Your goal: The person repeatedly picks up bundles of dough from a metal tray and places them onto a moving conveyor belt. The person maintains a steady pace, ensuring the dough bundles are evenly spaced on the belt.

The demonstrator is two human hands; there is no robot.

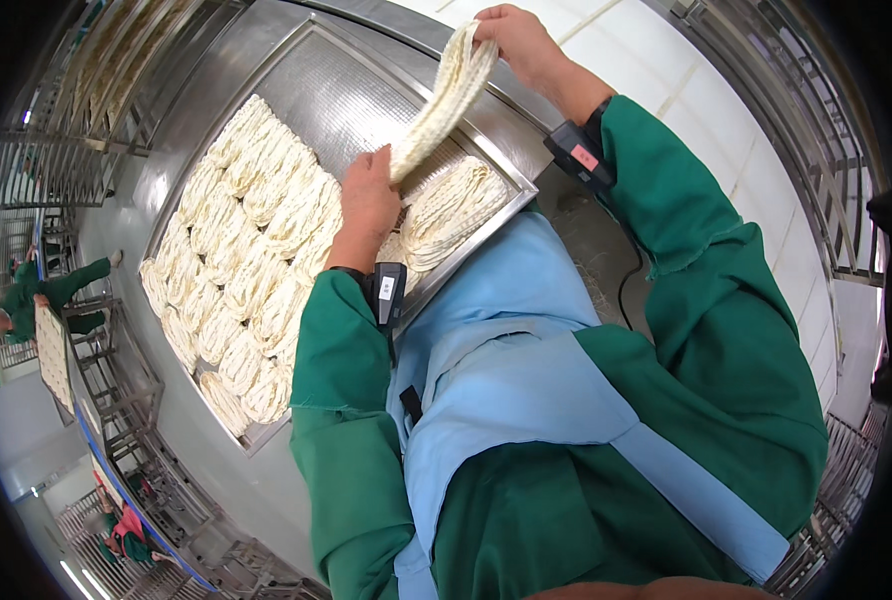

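Note:
A stretched bundle of pale noodles (pixel 446 97) hangs between my two hands, sloping down to the left over the metal tray (pixel 326 82). My right hand (pixel 521 41) pinches its looped upper end beyond the tray's edge. At the lower end, my left hand (pixel 367 191) grips the strands just above the tray. Rows of similar noodle bundles (pixel 251 225) cover the tray's left part. One more noodle bundle (pixel 453 214) lies in the near right corner, partly hidden by my left forearm. Bare mesh-textured metal shows in the tray's far part.
The tray rests on a steel table (pixel 168 172). Metal racks (pixel 63 169) stand at the far left. One person (pixel 22 300) holds a loaded tray (pixel 54 352) beside a conveyor, and another person (pixel 127 532) is farther along it. White floor tiles (pixel 686 97) lie to the right.

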